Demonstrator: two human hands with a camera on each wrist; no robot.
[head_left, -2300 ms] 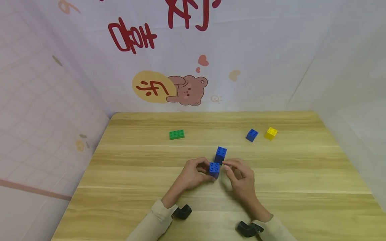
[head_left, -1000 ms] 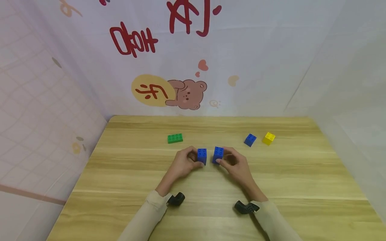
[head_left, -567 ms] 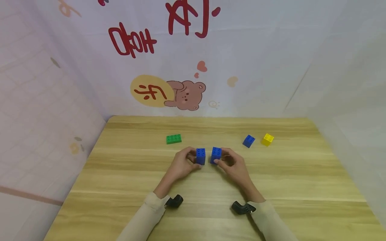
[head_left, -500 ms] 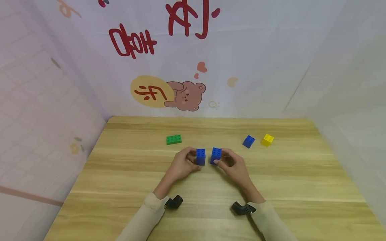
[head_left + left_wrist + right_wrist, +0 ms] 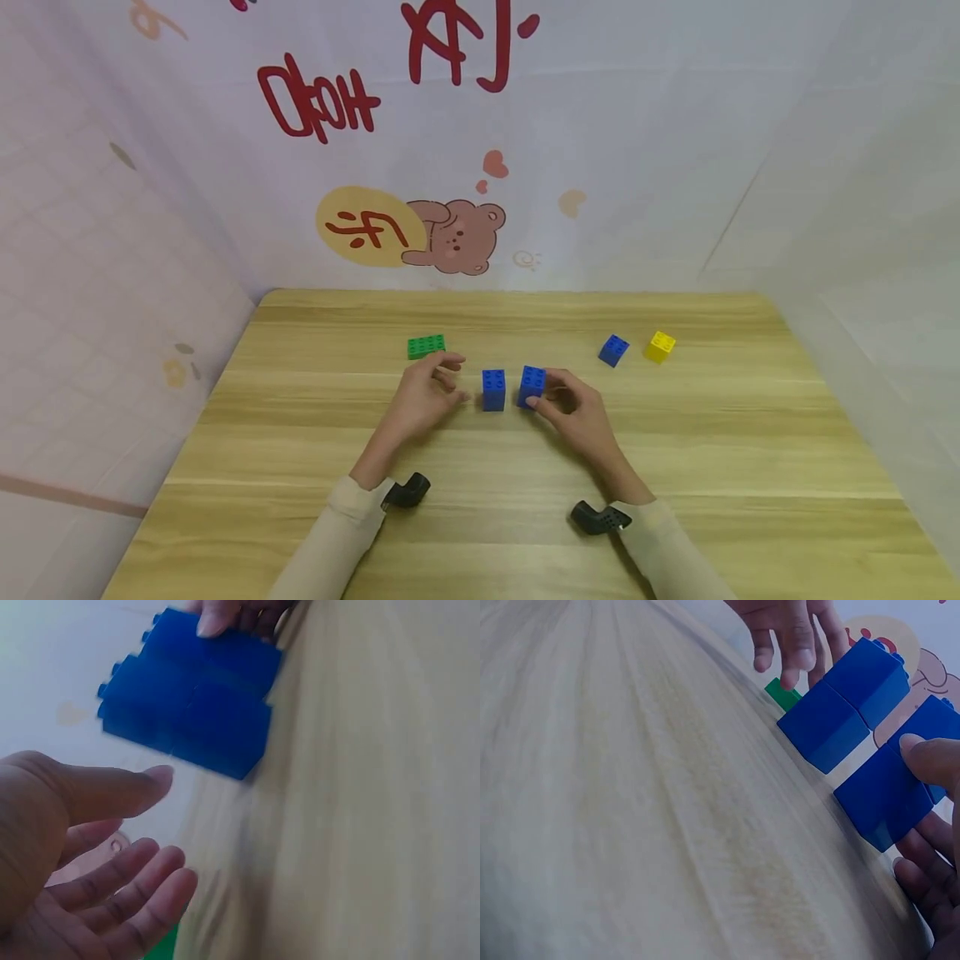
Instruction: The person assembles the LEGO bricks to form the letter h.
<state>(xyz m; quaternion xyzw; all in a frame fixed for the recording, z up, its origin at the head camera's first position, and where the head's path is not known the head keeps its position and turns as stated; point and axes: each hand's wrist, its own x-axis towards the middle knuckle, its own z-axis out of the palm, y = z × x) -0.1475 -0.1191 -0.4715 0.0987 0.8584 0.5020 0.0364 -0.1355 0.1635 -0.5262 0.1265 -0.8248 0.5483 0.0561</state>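
Observation:
Two blue stacks, each of two toy building bricks, stand upright side by side with a small gap in the middle of the table. My left hand (image 5: 425,398) is apart from the left stack (image 5: 493,392), its fingers loosely spread and holding nothing. The right stack (image 5: 532,385) is pinched between thumb and fingers of my right hand (image 5: 579,412). In the right wrist view, the seam between the two bricks of the left stack (image 5: 845,705) shows. Beyond my left fingertips lies a flat green brick (image 5: 426,346), its lower edge partly covered by them.
A single blue brick (image 5: 613,351) and a yellow brick (image 5: 660,347) lie at the back right of the wooden table (image 5: 480,517). A white sheet (image 5: 637,125) with printed drawings hangs behind the table's far edge.
The two blue stacks have been set side by side. My left hand has let go of the left stack and moved left, towards the green brick. The right hand keeps its hold.

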